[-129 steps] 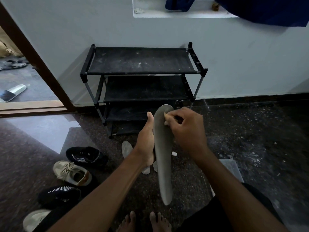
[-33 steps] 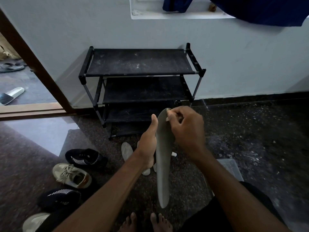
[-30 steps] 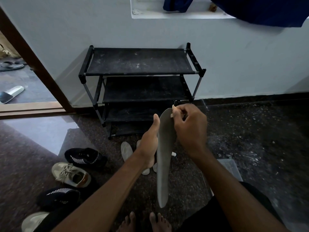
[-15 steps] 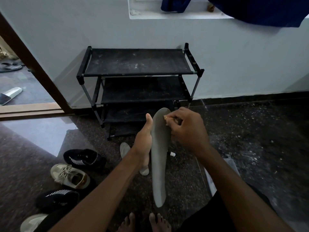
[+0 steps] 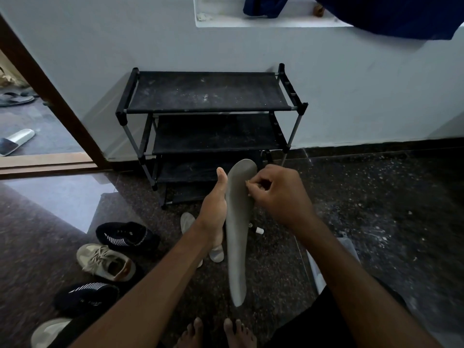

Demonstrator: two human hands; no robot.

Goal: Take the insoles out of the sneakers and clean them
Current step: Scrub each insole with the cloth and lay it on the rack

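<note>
Over dark floor [image 5: 376,197], left hand [image 5: 213,207] grips insole [image 5: 236,247], right hand [image 5: 278,194] pinching it.

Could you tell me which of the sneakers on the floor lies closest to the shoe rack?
The upper black sneaker with white stripes; the beige sneaker and second black sneaker lie farther from the shoe rack.

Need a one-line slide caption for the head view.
Left hand holds a grey insole upright; curled right hand works at its upper edge; sneakers on floor.
</note>
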